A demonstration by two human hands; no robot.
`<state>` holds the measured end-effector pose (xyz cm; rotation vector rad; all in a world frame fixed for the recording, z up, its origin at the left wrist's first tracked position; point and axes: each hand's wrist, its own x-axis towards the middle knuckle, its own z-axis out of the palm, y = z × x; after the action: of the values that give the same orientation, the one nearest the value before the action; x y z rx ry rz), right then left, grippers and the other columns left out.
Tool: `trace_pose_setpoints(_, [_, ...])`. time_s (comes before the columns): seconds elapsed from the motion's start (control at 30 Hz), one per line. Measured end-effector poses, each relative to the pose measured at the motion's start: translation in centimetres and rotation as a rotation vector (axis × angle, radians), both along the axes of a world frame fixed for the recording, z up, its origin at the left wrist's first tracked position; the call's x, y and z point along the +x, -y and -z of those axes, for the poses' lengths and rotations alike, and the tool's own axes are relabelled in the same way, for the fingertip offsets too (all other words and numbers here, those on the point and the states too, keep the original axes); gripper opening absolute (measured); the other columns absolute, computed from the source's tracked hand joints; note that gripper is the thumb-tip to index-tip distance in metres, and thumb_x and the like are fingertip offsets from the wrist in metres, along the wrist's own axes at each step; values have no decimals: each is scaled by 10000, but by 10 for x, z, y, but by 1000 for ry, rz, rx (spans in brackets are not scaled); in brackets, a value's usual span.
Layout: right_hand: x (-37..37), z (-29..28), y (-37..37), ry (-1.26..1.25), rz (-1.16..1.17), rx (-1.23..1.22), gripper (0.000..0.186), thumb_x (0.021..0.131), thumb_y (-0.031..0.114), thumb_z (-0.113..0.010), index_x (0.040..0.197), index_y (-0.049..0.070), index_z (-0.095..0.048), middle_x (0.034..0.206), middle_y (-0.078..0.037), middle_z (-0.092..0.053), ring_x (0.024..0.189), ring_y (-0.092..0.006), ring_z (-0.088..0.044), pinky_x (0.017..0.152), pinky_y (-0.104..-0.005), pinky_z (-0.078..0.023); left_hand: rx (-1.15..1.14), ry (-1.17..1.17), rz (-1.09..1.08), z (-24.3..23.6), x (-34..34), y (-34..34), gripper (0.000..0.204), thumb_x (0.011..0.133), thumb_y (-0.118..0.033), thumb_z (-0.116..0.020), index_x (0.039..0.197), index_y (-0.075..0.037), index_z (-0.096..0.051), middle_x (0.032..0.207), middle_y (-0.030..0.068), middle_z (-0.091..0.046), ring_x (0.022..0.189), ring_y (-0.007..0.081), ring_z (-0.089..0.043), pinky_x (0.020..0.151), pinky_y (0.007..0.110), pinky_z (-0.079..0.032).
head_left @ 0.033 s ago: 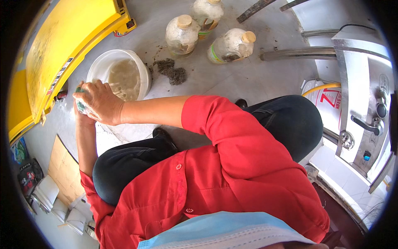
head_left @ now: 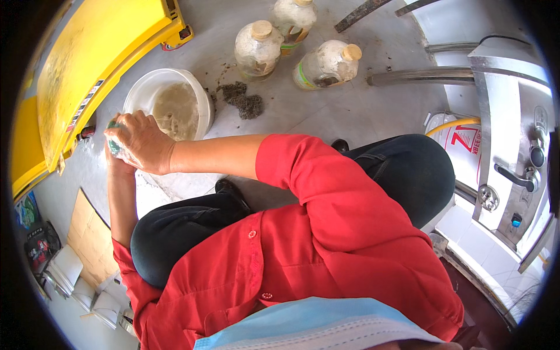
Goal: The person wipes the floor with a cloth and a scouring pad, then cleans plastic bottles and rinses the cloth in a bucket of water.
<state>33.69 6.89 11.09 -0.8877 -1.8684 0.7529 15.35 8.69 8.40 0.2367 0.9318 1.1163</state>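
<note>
Sponge (head_left: pixel 113 146), green with white suds on it, is in the person's hands just beside the near left rim of a white bucket (head_left: pixel 204 114). Little differs from the earlier frame: the whole view sits very slightly off, the hands keep almost the same place and grip, and the bucket and bottles stand where they stood.

Grey floor (head_left: pixel 291 114) spreads under everything. Murky beige water (head_left: pixel 175 108) lies in the bucket, and a dark, crumbly clump (head_left: pixel 242 102) lies to its right. Beyond the clump stand three clear bottles (head_left: pixel 256 49) with tan stoppers, pale stuff inside. A big yellow panel (head_left: pixel 102 64) rises at the far left; cardboard (head_left: pixel 90 242) lies below it. At the right are a metal unit (head_left: pixel 513 116) with a black handle and a yellow hose (head_left: pixel 449 124).

The right arm reaches across to the left, elbow bent, and the right hand (head_left: pixel 142 140) curls its fingers over the sponge. The left forearm comes up from below, nearly straight. The left hand (head_left: pixel 116 165) is mostly hidden behind the right, so I cannot tell how its fingers stand.
</note>
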Motion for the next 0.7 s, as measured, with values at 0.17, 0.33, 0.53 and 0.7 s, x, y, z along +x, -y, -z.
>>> trace_pose_setpoints(0.17, [-2, 1, -10, -33, 49, -47, 410, 814, 229, -715, 1134, 90, -498, 1118, -184, -510, 974, -377, -506, 843, -482, -420, -46, -102, -85, 16, 6, 6, 338, 985, -356, -525, 1163, -84, -616, 1165, 105, -648, 1085, 264, -608, 961, 421, -493])
trace_pose_setpoints(0.33, [-12, -9, -27, -215, 81, -448, 271, 916, 257, -592, 1024, 9, -576, 1074, -247, -573, 999, -429, -559, 868, -504, -454, -89, -522, -287, -10, 49, 7, 428, 1028, -422, -430, 1194, -66, -599, 1085, 102, -669, 987, 234, -643, 814, 375, -543])
trace_pose_setpoints(0.53, [-24, 30, -73, -569, 88, -749, 422, 990, 289, -474, 740, -8, -640, 747, -175, -677, 695, -315, -627, 716, -433, -480, -31, -1126, -108, -61, 83, 5, 289, 991, -363, -462, 1000, -108, -598, 692, -18, -522, 473, 76, -467, 351, 222, -293])
trace_pose_setpoints(0.7, [-14, 28, -65, -620, 103, -706, 309, 944, 314, -562, 963, 31, -682, 1018, -173, -636, 990, -307, -590, 835, -416, -475, 231, -1057, -219, -71, 88, 7, 404, 991, -289, -447, 1308, -51, -524, 1077, 92, -581, 877, 159, -607, 648, 280, -493])
